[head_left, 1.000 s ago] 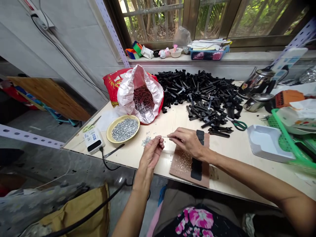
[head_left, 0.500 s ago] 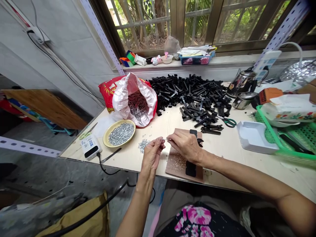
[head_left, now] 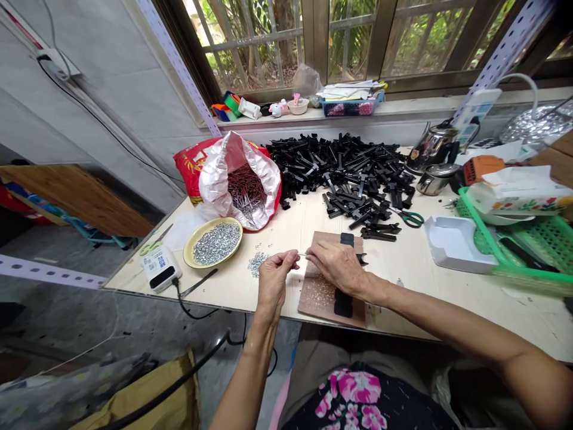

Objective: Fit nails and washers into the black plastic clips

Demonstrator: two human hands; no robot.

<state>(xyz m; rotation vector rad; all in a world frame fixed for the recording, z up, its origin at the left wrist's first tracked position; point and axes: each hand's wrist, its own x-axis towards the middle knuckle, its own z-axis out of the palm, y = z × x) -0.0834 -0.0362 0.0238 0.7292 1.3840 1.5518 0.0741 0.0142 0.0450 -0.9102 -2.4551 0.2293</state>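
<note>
A thin metal pin spans the small gap between my two hands above the table. My left hand pinches its left end between thumb and fingertips; whether a small part is also in that pinch is hidden. Closed round the other end is my right hand, back upward, over a brown board with black pads. A black forked part shows just beyond the right hand. Loose small metal pieces lie left of my left hand, near a yellow dish heaped with similar pieces.
An open red-and-white bag holds many long pins. Black plastic parts are piled at the back. Scissors, a white tray and a green basket stand right. A knife and white device lie left.
Both hands stay close together on the pin, with only slight finger movement. The whole view has shifted a little.
</note>
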